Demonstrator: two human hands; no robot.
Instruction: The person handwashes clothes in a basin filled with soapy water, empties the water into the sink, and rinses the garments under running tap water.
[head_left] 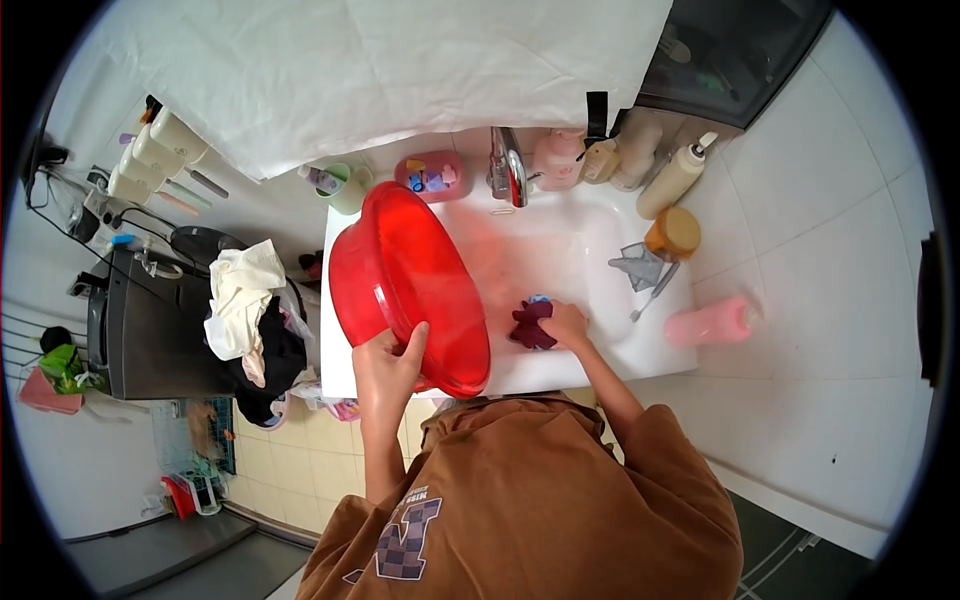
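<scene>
My left hand [388, 372] grips the near rim of a red plastic basin [352, 285], thumb over the edge. The basin is tipped on its side toward the right, its open mouth facing the white sink [605, 225]. Inside the sink, my right hand [565, 325] is closed on a bunched dark maroon cloth [530, 324], with a bit of blue showing at its top. Part of the cloth and my right fingertips are hidden. The chrome faucet [508, 170] stands at the back of the sink, right of the basin.
A pink soap tray [433, 176] and a green cup [345, 190] stand along the back ledge. Several bottles, an amber jar [673, 234] and a small grey mesh strainer [640, 268] line the right side. White and dark clothes [245, 300] are heaped at left.
</scene>
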